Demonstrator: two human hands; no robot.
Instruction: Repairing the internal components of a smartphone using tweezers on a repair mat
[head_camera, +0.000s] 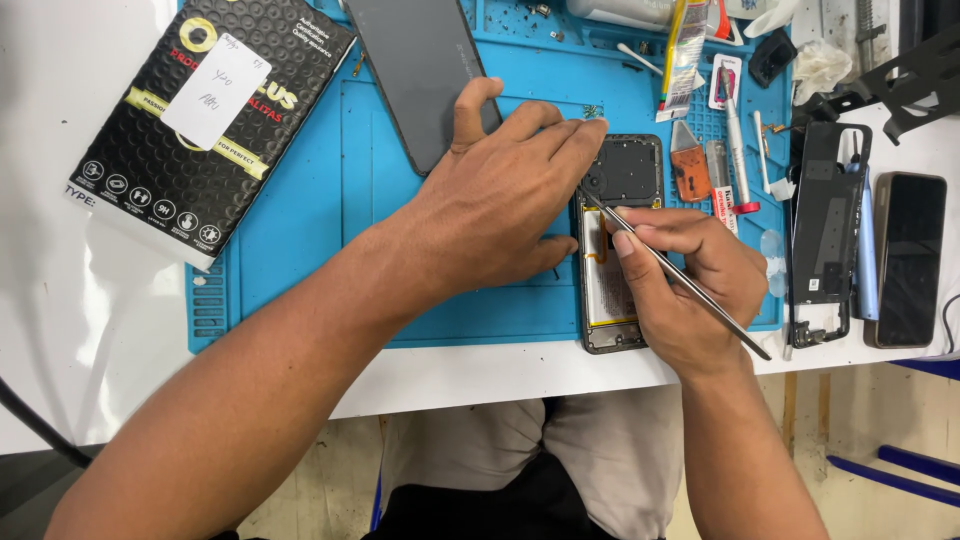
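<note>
Right hand (690, 290), centre-right of frame, closed in a pen-style grip on metal tweezers (680, 275); the tips reach up-left into the opened phone (612, 255), near its top edge by the dark upper section. Left hand (500, 200) lies palm down at frame centre, holding nothing, fingers stretched right with the tips resting on the phone's upper left edge, thumb pointing up toward the detached dark back cover (425, 70).

The phone lies face down at the lower middle of the blue work mat (300, 200), battery exposed, lower end near the mat's front edge.

Outward: black retail box (205, 120) with a white sticker at upper left, overlapping the mat's corner. Orange pry pick (690, 170) just right of the phone. Bare phone frame (828, 230) and another dark phone (908, 258) at right. Small tools and wrappers clutter the upper right.
</note>
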